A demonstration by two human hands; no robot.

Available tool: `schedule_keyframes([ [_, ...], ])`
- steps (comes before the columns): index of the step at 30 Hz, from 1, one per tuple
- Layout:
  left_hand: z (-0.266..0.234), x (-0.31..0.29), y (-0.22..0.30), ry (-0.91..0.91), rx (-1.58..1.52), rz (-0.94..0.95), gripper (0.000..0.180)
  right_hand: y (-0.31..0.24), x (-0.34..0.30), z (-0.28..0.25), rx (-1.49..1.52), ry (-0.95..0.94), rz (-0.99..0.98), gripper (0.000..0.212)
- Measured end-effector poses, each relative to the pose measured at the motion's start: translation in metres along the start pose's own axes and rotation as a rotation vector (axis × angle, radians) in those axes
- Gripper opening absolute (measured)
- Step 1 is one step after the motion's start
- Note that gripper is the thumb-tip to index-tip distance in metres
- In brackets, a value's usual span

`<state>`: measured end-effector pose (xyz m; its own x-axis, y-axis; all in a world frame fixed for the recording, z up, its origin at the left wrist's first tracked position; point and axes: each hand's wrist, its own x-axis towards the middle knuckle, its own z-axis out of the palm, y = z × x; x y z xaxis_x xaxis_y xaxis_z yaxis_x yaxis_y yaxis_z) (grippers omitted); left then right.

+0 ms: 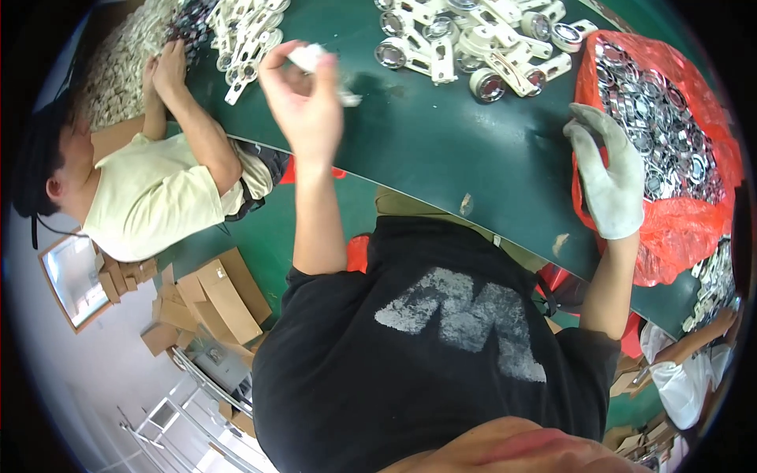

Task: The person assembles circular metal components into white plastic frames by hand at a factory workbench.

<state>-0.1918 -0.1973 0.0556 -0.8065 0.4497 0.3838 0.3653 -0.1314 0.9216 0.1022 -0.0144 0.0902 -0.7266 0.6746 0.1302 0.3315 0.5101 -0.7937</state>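
Observation:
My bare left hand [307,110] is raised over the table, its fingers closed on a white plastic part [309,57]. The part is smeared by motion, so its exact shape is unclear. Another bit of white [348,98] shows just past the fingers, also blurred. A pale work glove covers my right hand [611,177], which is at the near left edge of a red plastic bag [670,236]. Its thumb and fingers are apart, with nothing visible between them. Inside the bag lie many shiny chrome ring-shaped parts [658,118].
White plastic arms with round chrome ends [489,47] are heaped on the green table [410,134]. A second heap [248,39] lies left. A co-worker [158,181] handles small parts at the left; another person [686,370] is at the right. Cardboard boxes [225,292] stand behind.

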Motion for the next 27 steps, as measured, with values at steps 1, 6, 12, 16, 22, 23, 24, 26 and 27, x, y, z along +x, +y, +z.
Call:
schedule_keyframes([
  [1, 0.023, -0.007, 0.011, -0.104, -0.128, 0.051, 0.044, -0.003, 0.001, 0.000, -0.010, -0.021, 0.003, 0.031],
  [6, 0.122, -0.036, 0.047, -0.615, 0.032, 0.289, 0.054, -0.023, 0.002, 0.003, 0.025, -0.077, -0.110, 0.061],
  [12, 0.204, 0.008, 0.065, -0.767, 0.050, 0.305, 0.017, 0.001, 0.017, -0.022, 0.190, 0.491, 0.143, 0.033],
  [16, 0.230, 0.002, 0.062, -0.635, 0.852, 0.728, 0.024, 0.016, 0.015, -0.049, 0.072, 0.672, 0.267, 0.032],
  [22, 0.257, 0.013, 0.043, -0.738, 0.791, 0.591, 0.025, 0.010, 0.019, -0.030, 0.201, 0.621, 0.320, 0.036],
  [23, 0.258, 0.015, 0.038, -0.713, 0.769, 0.544, 0.023, 0.011, 0.021, -0.031, 0.202, 0.619, 0.318, 0.036],
  [24, 0.259, 0.015, 0.036, -0.694, 0.743, 0.498, 0.022, 0.013, 0.021, -0.033, 0.223, 0.615, 0.316, 0.036],
  [26, 0.243, 0.017, 0.065, -0.679, 0.435, 0.448, 0.014, 0.016, 0.019, -0.042, 0.125, 0.627, 0.353, 0.041],
  [27, 0.234, 0.018, 0.078, -0.690, 0.251, 0.352, 0.013, 0.020, 0.018, -0.044, 0.128, 0.638, 0.359, 0.041],
])
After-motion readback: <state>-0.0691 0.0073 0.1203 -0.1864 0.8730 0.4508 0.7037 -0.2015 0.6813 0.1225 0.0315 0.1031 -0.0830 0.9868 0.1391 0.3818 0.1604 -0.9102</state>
